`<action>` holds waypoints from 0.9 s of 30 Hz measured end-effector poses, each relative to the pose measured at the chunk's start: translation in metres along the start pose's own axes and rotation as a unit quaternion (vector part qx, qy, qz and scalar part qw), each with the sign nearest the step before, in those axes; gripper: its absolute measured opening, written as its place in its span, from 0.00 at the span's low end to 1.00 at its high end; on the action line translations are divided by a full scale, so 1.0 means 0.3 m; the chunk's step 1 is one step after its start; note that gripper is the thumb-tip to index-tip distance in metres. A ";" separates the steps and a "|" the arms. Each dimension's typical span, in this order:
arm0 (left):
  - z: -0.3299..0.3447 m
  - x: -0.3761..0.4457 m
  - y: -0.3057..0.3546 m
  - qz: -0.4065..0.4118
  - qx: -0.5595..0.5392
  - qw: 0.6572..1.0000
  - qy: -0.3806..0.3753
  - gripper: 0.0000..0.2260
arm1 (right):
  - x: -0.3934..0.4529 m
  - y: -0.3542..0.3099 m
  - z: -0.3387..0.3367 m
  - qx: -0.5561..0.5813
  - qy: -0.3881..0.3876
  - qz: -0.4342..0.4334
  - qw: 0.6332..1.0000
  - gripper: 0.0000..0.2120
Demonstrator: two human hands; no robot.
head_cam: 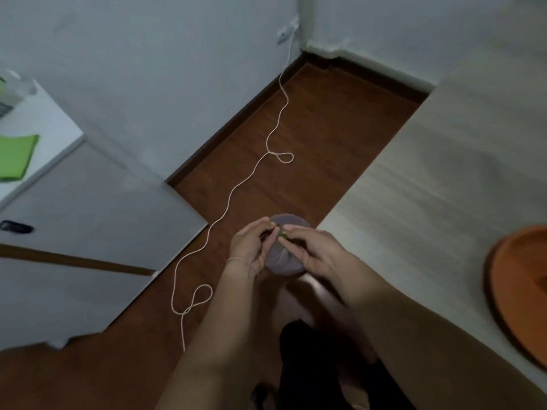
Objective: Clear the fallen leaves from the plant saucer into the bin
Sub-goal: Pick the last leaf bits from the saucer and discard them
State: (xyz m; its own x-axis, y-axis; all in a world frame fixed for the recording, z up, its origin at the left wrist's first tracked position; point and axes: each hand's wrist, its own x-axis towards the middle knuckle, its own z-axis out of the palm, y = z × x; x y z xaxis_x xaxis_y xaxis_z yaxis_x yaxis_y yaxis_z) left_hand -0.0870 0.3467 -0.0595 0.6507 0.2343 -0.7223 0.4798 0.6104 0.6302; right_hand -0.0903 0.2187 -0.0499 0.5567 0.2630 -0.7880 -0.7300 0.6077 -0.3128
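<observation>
A small round bin lined with a pale purple bag stands on the wooden floor below my hands. My left hand and my right hand meet above its mouth, fingertips pinched together on small green leaf pieces. The orange plant saucer lies on the table at the right edge, partly cut off by the frame; its inside is barely visible.
A light wood-grain table fills the right side. A white cable snakes across the floor from a wall socket. A white cabinet with a green cloth on top stands at left. My dark-clothed legs are below.
</observation>
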 end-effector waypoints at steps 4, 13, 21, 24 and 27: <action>-0.149 0.237 -0.013 -0.033 0.033 0.999 0.020 0.05 | 0.311 0.139 0.014 0.049 0.068 0.002 0.996 0.06; -0.346 0.836 -0.282 -0.064 0.163 0.984 0.021 0.08 | 0.895 0.229 -0.155 -0.072 0.221 -0.058 0.971 0.06; -0.367 1.037 -0.484 -0.042 0.207 0.977 -0.006 0.12 | 1.050 0.255 -0.302 -0.252 0.223 -0.042 0.941 0.11; -0.357 1.016 -0.495 -0.013 0.226 0.974 -0.030 0.11 | 1.037 0.247 -0.322 -0.268 0.214 -0.027 0.939 0.13; -0.362 1.018 -0.481 -0.003 0.215 0.976 -0.025 0.11 | 1.050 0.223 -0.328 -0.272 0.204 -0.034 0.940 0.16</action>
State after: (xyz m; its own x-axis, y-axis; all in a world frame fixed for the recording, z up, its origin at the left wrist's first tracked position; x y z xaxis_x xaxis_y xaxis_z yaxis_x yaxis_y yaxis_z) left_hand -0.0214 0.4124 -0.4019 0.6693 0.1878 -0.7188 0.6799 0.2351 0.6945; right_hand -0.0028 0.2685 -0.3712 0.4922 -0.1404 -0.8591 -0.8546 0.1095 -0.5076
